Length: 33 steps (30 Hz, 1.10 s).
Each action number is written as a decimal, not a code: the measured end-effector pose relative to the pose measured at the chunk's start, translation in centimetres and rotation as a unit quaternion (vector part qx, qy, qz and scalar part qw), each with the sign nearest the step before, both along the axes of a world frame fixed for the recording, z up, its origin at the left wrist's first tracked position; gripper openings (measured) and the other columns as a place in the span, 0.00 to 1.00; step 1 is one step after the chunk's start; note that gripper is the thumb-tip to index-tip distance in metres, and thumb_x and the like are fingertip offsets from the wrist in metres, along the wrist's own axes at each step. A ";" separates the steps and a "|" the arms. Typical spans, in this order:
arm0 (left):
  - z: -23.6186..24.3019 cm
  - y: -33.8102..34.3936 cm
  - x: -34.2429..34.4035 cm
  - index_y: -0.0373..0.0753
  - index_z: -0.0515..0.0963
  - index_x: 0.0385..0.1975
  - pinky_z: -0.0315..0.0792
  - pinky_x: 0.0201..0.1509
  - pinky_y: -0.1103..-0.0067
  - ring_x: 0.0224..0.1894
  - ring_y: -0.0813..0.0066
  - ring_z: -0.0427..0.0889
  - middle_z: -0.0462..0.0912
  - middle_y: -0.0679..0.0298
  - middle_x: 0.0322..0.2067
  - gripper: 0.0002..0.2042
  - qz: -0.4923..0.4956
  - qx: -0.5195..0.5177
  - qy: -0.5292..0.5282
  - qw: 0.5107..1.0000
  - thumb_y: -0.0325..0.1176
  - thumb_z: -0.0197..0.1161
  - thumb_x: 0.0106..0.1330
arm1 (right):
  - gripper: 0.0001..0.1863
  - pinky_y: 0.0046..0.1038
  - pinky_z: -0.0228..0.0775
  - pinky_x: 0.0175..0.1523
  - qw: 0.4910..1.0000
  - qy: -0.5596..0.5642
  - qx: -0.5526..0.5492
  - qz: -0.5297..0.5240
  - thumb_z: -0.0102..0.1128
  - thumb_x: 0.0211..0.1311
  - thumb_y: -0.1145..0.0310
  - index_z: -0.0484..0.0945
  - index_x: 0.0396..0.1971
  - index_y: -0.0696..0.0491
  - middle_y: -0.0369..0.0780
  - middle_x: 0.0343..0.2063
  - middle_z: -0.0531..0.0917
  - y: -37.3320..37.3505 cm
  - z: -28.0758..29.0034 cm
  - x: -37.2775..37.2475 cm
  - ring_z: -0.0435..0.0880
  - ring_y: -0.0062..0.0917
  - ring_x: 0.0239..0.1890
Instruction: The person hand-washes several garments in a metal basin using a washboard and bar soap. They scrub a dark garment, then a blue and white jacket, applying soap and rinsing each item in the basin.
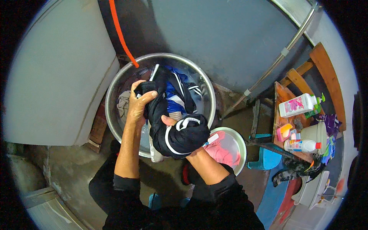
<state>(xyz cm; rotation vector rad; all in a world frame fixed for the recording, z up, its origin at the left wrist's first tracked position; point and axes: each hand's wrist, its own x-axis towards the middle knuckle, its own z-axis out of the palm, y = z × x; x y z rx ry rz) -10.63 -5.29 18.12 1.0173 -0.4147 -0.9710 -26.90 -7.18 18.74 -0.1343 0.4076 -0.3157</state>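
A bunched black garment with white stripes (157, 119) hangs between my two hands over a large metal basin (210, 92). My left hand (138, 101) is closed around its upper left part, thumb on top. Lower down, my right hand (170, 122) is wrapped in the rolled cloth; only the thumb and wrist show, and the other fingers are hidden. Behind the garment, blue and white cloth (174, 96) lies in the basin's water. A beige cloth (123, 102) rests at the basin's left side.
An orange hose (122, 34) hangs over the basin's far rim. To the right stands a pale tub (242, 147) with pink cloth (221, 151). A wooden chair (276, 115) carries a white pump bottle (297, 105) and a red-capped bottle (302, 145). A blue stool (268, 158) sits beneath it.
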 end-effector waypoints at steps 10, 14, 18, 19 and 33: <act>-7.2 -2.3 1.3 0.44 0.75 0.39 0.75 0.44 0.66 0.39 0.49 0.82 0.83 0.51 0.33 0.20 -0.028 0.222 -0.511 0.830 0.30 0.70 0.43 | 0.12 0.24 0.75 0.45 0.990 0.028 -0.133 0.039 0.56 0.66 0.63 0.78 0.45 0.52 0.35 0.37 0.83 -1.1 -14.5 1.0 0.82 0.21 0.36; -9.4 -2.0 0.0 0.46 0.76 0.41 0.75 0.45 0.61 0.41 0.45 0.80 0.82 0.48 0.36 0.19 -0.081 0.243 -0.618 0.743 0.28 0.67 0.45 | 0.13 0.26 0.75 0.47 0.988 0.034 -0.128 0.079 0.55 0.67 0.61 0.77 0.45 0.51 0.36 0.39 0.82 -0.2 -23.0 0.2 0.82 0.23 0.39; -10.0 -2.5 -2.4 0.48 0.77 0.42 0.75 0.44 0.58 0.40 0.44 0.80 0.79 0.46 0.36 0.18 -0.126 0.280 -0.636 0.708 0.26 0.63 0.49 | 0.13 0.27 0.76 0.49 0.989 0.041 -0.114 0.088 0.53 0.68 0.60 0.77 0.45 0.51 0.37 0.41 0.82 -0.5 -27.3 -1.6 0.82 0.24 0.41; -9.9 -2.7 -2.8 0.49 0.77 0.43 0.76 0.43 0.58 0.39 0.43 0.81 0.79 0.44 0.36 0.19 -0.132 0.278 -0.641 0.703 0.26 0.62 0.49 | 0.13 0.28 0.76 0.48 0.990 0.043 -0.080 0.107 0.52 0.68 0.58 0.78 0.44 0.50 0.36 0.40 0.83 -0.7 -27.6 -2.5 0.82 0.23 0.41; -8.1 -1.0 0.2 0.40 0.76 0.42 0.73 0.44 0.73 0.35 0.66 0.80 0.82 0.56 0.32 0.21 -0.053 0.232 -0.253 0.938 0.30 0.66 0.43 | 0.13 0.28 0.75 0.49 0.898 0.151 -0.400 -0.103 0.60 0.61 0.64 0.78 0.45 0.50 0.35 0.39 0.83 -2.1 -8.4 0.0 0.82 0.25 0.41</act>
